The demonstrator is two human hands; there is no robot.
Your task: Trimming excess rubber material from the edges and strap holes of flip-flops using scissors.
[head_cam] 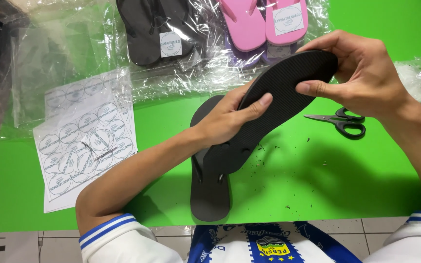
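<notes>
**Ribbed black sandal held over its mate**

I see my left hand (227, 117) and right hand (361, 73) pinching a black foam sandal (274, 107), ribbed sole up, tilted above the second sandal (210, 195), which lies flat on the green desk (317, 185). Steel scissors (342, 122) lie right of it.

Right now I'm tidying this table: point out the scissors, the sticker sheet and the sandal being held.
scissors (343, 122): head view, on the black handles.
sticker sheet (86, 141): head view, middle of the sheet.
held black sandal (274, 104): head view, on its ribbed sole.
</notes>
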